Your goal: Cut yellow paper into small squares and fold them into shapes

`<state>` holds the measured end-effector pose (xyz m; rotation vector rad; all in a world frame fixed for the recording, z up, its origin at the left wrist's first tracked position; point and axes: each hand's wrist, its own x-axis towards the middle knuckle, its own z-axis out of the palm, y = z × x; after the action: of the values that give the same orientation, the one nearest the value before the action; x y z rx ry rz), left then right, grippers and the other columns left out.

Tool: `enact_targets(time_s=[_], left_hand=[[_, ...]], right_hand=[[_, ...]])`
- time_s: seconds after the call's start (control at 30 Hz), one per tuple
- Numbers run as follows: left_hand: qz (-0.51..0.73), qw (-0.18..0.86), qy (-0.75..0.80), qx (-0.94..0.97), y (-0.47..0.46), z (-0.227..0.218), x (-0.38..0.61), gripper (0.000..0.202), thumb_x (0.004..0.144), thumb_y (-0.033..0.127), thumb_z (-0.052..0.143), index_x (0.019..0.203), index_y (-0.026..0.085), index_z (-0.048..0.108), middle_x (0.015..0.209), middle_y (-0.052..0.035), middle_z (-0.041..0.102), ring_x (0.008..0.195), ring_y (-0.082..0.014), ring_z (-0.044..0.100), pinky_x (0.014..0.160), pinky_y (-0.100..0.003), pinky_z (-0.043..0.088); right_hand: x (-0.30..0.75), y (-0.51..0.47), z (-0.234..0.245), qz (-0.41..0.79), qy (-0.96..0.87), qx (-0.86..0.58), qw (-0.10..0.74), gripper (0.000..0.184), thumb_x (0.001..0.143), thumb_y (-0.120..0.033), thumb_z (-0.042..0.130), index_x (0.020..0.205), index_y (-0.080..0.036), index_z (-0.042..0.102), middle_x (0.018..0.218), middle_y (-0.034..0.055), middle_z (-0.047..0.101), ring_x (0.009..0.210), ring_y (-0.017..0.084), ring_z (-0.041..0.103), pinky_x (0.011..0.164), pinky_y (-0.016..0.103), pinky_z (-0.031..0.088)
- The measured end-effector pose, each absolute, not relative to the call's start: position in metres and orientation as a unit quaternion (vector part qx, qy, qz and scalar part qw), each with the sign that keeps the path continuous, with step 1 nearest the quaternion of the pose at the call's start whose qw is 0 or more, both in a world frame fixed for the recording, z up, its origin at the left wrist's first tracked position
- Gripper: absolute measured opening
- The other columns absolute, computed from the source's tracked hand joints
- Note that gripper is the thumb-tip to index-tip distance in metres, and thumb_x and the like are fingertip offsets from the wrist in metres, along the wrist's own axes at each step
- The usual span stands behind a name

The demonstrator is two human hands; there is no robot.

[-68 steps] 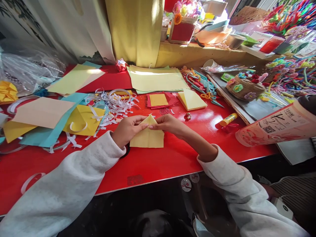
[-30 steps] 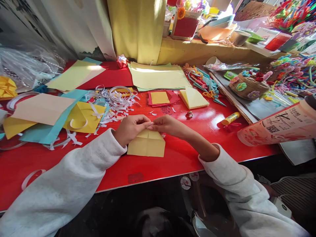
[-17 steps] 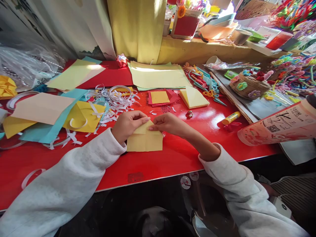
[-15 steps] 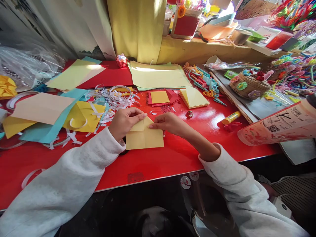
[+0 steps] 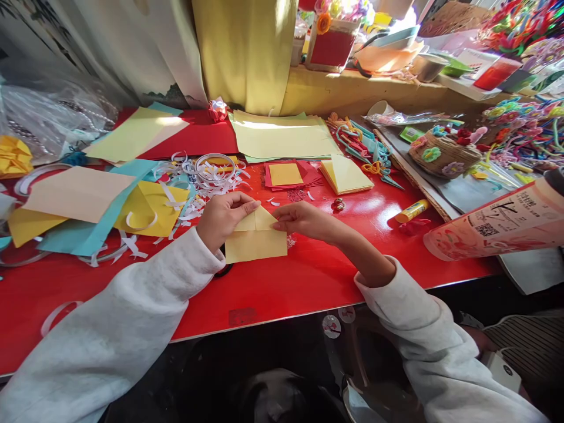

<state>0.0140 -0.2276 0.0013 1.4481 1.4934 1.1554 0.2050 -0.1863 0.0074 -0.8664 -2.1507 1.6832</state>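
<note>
A pale yellow folded paper (image 5: 255,244) lies on the red table (image 5: 308,282), its top corners turned in to a point. My left hand (image 5: 222,218) curls over the left flap, fingers pressed on the fold near the tip. My right hand (image 5: 299,218) pinches the right flap at its edge. Both hands meet at the top of the paper. White sleeves cover both my arms.
Coloured sheets (image 5: 79,194) and white paper strips (image 5: 207,176) lie to the left. A yellow sheet stack (image 5: 282,138), small yellow squares (image 5: 346,175), a glue stick (image 5: 409,211), a woven basket (image 5: 443,154) and a printed roll (image 5: 497,226) sit behind and to the right.
The paper's top was flat a second ago; both top corners now stand folded in as a point. My hands stayed at the top of the sheet, shifting slightly along the flaps.
</note>
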Motion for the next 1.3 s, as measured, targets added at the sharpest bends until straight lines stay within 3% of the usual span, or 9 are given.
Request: enact_targets(time_s=[0.23,0.33,0.43,0.6,0.73,0.83,1.1,1.3], left_hand=[[0.396,0.358,0.559,0.634,-0.231,0.003,0.017,0.034,0.074,0.050,0.059,0.074,0.016,0.063,0.072,-0.0018,0.063,0.067,-0.0145,0.054,0.060,-0.025,0.040],[0.384,0.383,0.541,0.642,-0.228,0.003,0.012,0.035,0.073,0.046,0.062,0.092,0.017,0.062,0.079,-0.0023,0.063,0.073,-0.0154,0.057,0.063,-0.024,0.042],[0.402,0.400,0.511,0.646,-0.226,0.005,0.007,0.037,0.073,0.038,0.064,0.103,0.019,0.055,0.085,-0.0016,0.060,0.080,-0.0150,0.058,0.069,-0.025,0.045],[0.347,0.401,0.488,0.693,-0.230,0.019,0.002,0.029,0.075,0.039,0.062,0.093,0.017,0.060,0.095,-0.0040,0.061,0.091,-0.0183,0.058,0.082,-0.030,0.045],[0.250,0.428,0.443,0.747,-0.232,0.034,-0.011,0.043,0.073,0.036,0.064,0.113,0.023,0.059,0.116,-0.0040,0.059,0.104,-0.0214,0.056,0.089,-0.031,0.044],[0.203,0.403,0.426,0.784,-0.231,0.040,-0.022,0.045,0.076,0.030,0.059,0.120,0.024,0.057,0.121,-0.0035,0.058,0.109,-0.0227,0.054,0.092,-0.031,0.043],[0.194,0.293,0.406,0.844,-0.225,0.031,-0.024,0.032,0.082,0.036,0.052,0.107,0.023,0.067,0.113,-0.0055,0.063,0.107,-0.0205,0.055,0.098,-0.031,0.039],[0.183,0.292,0.414,0.842,-0.225,0.027,-0.025,0.031,0.076,0.042,0.061,0.102,0.026,0.069,0.128,-0.0064,0.053,0.118,-0.0255,0.048,0.098,-0.033,0.039]], right_hand=[[0.197,-0.193,0.010,0.583,-0.716,-0.345,0.169,0.034,0.074,-0.047,0.063,0.073,-0.013,0.059,0.064,-0.0009,0.052,0.056,0.008,0.041,0.049,0.022,0.028],[0.196,-0.191,0.010,0.602,-0.681,-0.368,0.198,0.034,0.072,-0.046,0.064,0.068,-0.013,0.056,0.063,-0.0016,0.050,0.055,0.007,0.041,0.049,0.022,0.027],[0.198,-0.189,0.012,0.619,-0.640,-0.383,0.244,0.032,0.071,-0.044,0.065,0.070,-0.014,0.056,0.066,-0.0006,0.053,0.058,0.008,0.045,0.052,0.022,0.031],[0.200,-0.188,0.014,0.632,-0.600,-0.402,0.283,0.030,0.072,-0.044,0.064,0.077,-0.015,0.058,0.073,0.0016,0.058,0.062,0.010,0.051,0.055,0.022,0.034],[0.203,-0.185,0.011,0.640,-0.585,-0.398,0.299,0.030,0.072,-0.044,0.064,0.081,-0.016,0.060,0.076,0.0024,0.059,0.063,0.011,0.052,0.053,0.022,0.033],[0.205,-0.183,0.011,0.656,-0.572,-0.384,0.310,0.029,0.072,-0.043,0.065,0.083,-0.017,0.061,0.078,0.0024,0.061,0.064,0.010,0.053,0.052,0.021,0.035],[0.206,-0.183,0.011,0.651,-0.599,-0.382,0.267,0.033,0.069,-0.035,0.070,0.096,-0.018,0.061,0.083,0.0057,0.066,0.070,0.016,0.062,0.056,0.024,0.044],[0.202,-0.185,0.011,0.639,-0.601,-0.391,0.279,0.027,0.070,-0.030,0.068,0.093,-0.017,0.060,0.082,0.0043,0.066,0.070,0.016,0.062,0.056,0.024,0.045]])
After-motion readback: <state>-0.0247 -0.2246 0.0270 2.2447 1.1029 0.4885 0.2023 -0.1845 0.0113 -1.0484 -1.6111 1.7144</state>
